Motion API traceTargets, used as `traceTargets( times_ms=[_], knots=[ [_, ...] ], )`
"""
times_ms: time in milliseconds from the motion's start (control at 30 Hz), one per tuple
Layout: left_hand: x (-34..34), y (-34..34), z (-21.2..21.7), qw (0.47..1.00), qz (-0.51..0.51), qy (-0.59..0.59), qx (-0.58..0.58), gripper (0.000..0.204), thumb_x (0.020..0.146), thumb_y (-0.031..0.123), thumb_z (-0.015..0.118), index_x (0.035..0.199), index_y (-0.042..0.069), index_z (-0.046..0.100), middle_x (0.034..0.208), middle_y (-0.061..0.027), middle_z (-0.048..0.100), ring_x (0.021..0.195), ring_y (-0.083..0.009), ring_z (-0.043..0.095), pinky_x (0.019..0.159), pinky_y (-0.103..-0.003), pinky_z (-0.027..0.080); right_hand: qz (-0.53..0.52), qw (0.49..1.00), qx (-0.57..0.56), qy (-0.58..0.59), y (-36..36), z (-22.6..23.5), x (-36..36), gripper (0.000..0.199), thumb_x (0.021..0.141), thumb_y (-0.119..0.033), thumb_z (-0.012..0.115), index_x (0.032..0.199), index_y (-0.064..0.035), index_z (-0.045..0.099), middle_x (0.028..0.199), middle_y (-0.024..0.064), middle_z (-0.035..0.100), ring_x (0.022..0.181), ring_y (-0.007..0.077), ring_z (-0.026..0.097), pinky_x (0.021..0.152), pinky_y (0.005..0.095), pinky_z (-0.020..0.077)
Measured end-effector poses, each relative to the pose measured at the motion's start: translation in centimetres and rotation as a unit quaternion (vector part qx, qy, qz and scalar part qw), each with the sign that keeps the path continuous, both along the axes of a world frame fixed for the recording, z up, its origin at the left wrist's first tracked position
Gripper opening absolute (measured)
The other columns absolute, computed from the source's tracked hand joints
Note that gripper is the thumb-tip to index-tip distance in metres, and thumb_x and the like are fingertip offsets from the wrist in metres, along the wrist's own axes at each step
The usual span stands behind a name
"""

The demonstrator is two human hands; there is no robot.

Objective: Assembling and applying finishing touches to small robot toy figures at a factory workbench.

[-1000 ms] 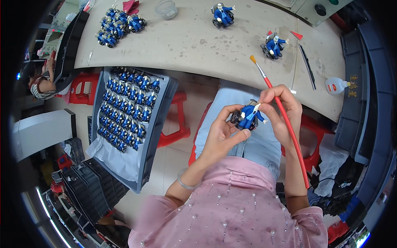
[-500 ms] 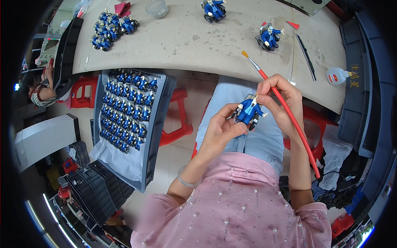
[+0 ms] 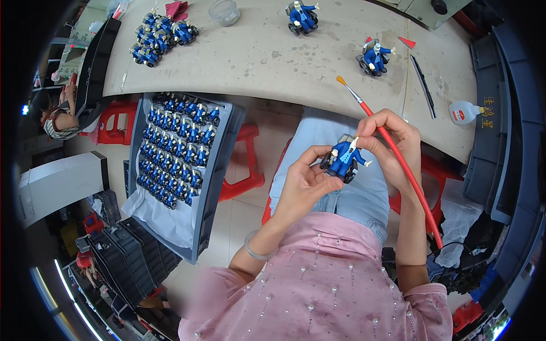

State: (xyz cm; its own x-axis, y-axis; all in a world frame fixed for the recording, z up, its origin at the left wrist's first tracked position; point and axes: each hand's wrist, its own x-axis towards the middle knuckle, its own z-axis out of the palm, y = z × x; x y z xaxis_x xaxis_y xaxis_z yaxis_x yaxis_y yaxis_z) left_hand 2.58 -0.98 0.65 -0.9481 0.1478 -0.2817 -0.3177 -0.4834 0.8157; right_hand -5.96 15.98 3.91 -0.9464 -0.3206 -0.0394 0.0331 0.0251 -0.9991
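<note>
Above my lap, my left hand (image 3: 310,184) grips a small figurine (image 3: 344,159) by its lower side, the thumb at the base. It is a seated figure in a blue suit in a dark wheelchair, one pale hand stretched out. The thumb and fingers of my right hand (image 3: 392,145) pinch the figurine at its head, which they largely hide. That same hand also holds a red-handled paintbrush (image 3: 406,170), tan bristles (image 3: 341,79) pointing up and away over the bench edge, handle end down by my right forearm.
A grey crate (image 3: 219,182) at left holds rows of similar figurines (image 3: 176,139) on white sheeting. The bench (image 3: 256,68) carries a figurine cluster (image 3: 156,40), two single figurines (image 3: 301,18) (image 3: 375,58), a clear cup (image 3: 224,12), a black pen (image 3: 422,85) and a squeeze bottle (image 3: 463,112).
The figurine has tipped slightly, and both hands with the brush sit a little lower and further right in the picture. The whole view has shifted slightly; both grips remain.
</note>
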Motion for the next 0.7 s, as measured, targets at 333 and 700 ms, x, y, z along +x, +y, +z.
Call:
traceTargets(
  times_ms=[333,700],
  knots=[
    [-0.10,-0.16,0.63,1.000,0.008,-0.005,-0.016,0.059,0.073,0.010,0.081,0.119,-0.005,0.046,0.100,-0.0107,0.062,0.090,-0.0118,0.062,0.077,-0.023,0.052,0.006,1.000,-0.006,-0.016,-0.10,-0.54,0.02,0.013,0.076,0.010,0.064,0.081,0.0004,0.058,0.081,0.0037,0.060,0.076,0.0087,0.055,0.070,0.0223,0.0447],
    [-0.13,-0.07,0.28,0.994,0.045,0.032,-0.092,0.055,0.070,0.008,0.083,0.112,-0.004,0.050,0.097,-0.0108,0.062,0.081,-0.0119,0.063,0.068,-0.022,0.051,0.013,0.999,-0.019,-0.033,-0.34,-0.45,-0.25,0.016,0.076,0.011,0.065,0.086,0.0010,0.058,0.082,0.0047,0.060,0.078,0.0098,0.057,0.073,0.0230,0.0472]
  ],
)
